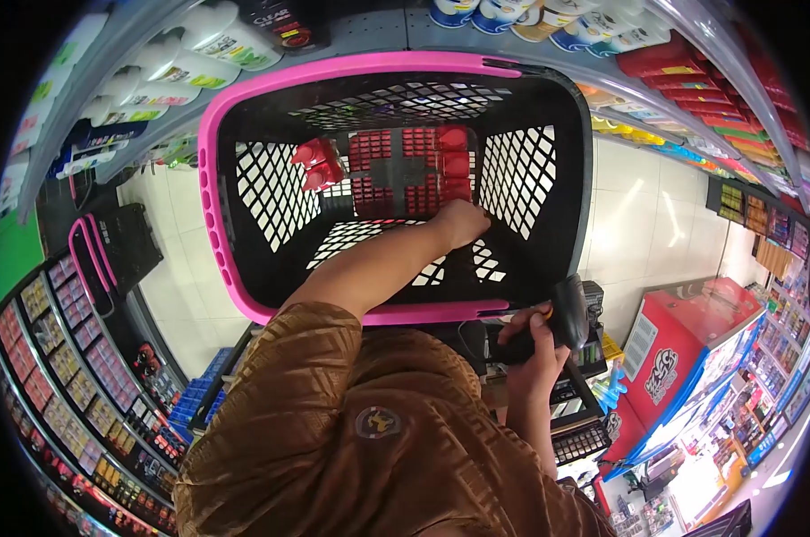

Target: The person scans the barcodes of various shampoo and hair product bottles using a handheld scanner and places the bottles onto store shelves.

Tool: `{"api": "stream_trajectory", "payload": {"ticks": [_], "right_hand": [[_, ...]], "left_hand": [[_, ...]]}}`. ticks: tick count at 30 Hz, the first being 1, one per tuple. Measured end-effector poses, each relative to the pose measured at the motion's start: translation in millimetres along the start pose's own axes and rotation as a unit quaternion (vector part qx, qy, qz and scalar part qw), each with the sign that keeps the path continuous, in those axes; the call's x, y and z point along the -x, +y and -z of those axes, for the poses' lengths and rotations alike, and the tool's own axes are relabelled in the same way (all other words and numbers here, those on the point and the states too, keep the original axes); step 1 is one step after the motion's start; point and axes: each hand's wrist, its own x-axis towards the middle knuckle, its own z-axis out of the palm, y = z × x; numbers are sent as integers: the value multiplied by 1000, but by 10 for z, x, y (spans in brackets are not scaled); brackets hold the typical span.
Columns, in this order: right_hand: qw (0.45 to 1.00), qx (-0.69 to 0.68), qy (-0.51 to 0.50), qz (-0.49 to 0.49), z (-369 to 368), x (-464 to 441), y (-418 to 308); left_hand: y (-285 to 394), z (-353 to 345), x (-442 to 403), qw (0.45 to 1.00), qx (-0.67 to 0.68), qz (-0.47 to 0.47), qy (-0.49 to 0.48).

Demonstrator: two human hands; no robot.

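Observation:
A black shopping basket (pixel 573 179) with lattice sides and a pink handle (pixel 210 170) stands open in front of my body. Down inside it lie red packs (pixel 456 161) on the right and a separate group of shiny red items (pixel 318 164) on the left; their kind is unclear. My left hand (pixel 463 223) reaches into the basket with its fingers curled, at the near end of the right-hand red packs. Whatever those fingers hold is hidden. Outside the basket's near right corner, my right hand (pixel 535 353) grips a dark handheld barcode scanner (pixel 570 313).
Shelves with white bottles (pixel 172 67) and red pouches (pixel 660 58) rise along the far side. At left, a rack of small packs (pixel 60 358) and another black basket (pixel 136 242). A red display box (pixel 682 313) stands at right, over pale floor tiles (pixel 642 215).

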Motion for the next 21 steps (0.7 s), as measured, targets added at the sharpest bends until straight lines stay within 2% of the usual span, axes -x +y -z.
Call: {"api": "stream_trajectory", "payload": {"ticks": [2,6,8,10,12,14,16,17,18,20,21], "right_hand": [[1000,3,-5,5,12,-3,6],[1000,22,1,11,43,132,-61],[1000,15,-14,16,64,123,-65],[999,10,-28,21,85,142,-113],[998,-26,-44,38,51,163,-178],[994,-44,-68,68,38,176,-258],[991,-29,-81,102,-7,210,-340],[989,-36,-90,112,-44,228,-376],[987,-38,-102,119,-77,255,-414],[981,-44,-122,143,-153,316,-522],[977,-20,-142,156,-187,366,-570]], "left_hand": [[0,-61,-69,998,-48,-34,-28],[24,13,0,996,-57,-71,7],[189,469,297,996,-37,-77,13],[404,1076,703,992,63,-85,68],[503,1582,1168,975,118,-91,164],[611,1985,1592,911,207,-134,330],[714,2199,1855,854,332,-114,384],[723,2235,1967,795,499,-75,336],[721,2282,1998,727,572,-106,365],[963,2573,2163,580,687,-109,424],[964,2676,2254,573,683,-151,427]]}}
